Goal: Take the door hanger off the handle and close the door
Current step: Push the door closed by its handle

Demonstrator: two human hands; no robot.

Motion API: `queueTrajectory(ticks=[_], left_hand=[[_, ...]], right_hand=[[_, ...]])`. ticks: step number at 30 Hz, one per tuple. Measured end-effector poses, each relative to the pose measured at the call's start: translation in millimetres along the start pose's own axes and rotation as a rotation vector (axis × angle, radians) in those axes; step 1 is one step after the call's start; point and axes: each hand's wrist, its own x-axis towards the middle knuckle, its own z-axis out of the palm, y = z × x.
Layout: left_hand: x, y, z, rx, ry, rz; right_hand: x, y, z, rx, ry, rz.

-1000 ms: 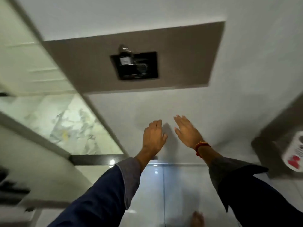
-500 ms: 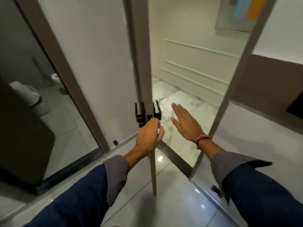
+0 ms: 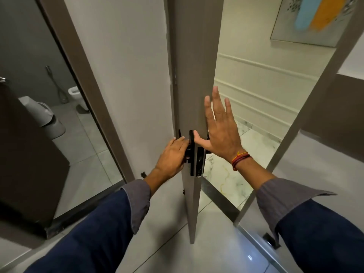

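A grey door stands open, edge-on toward me. A black lock plate runs down its edge, with a black handle on each face. My left hand is closed around the black handle on the door's left face. My right hand lies flat with fingers spread against the door's right edge, thumb by the lock plate; the handle on that side is mostly hidden behind it. No door hanger shows on either handle.
The door frame rises at the right, with a metal threshold strip below. Beyond the opening is a marble floor and a panelled wall with a painting. At the left, a mirror or opening shows a toilet.
My view swung from a ceiling down to the door. My left hand closed on the handle, and my right hand moved up flat against the door edge.
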Motion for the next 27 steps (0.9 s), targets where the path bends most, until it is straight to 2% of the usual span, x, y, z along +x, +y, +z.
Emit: queueTrajectory(ticks=[3,8,16,23,27], left_hand=[[9.9,4.1,3.2,0.013,-0.002,0.085],[34.2,28.9,16.9,-0.104,0.019,0.188],[98.0,73.2,48.9,-0.170,0.064,0.382],[164.6,130.4,73.0,-0.203,0.060,0.403],[212.8,171.0,101.4,-0.316,0.025,0.387]], right_hand=[[-6.6,16.5,-0.7,-0.065,-0.001,0.003],[-24.8,58.9,-5.4,-0.112,-0.002,0.041],[-52.2,138.3,-29.8,-0.352,-0.058,0.134],[-67.2,203.9,-43.8,-0.640,-0.167,0.183],[-77.2,256.0,-45.8,-0.819,-0.263,0.265]])
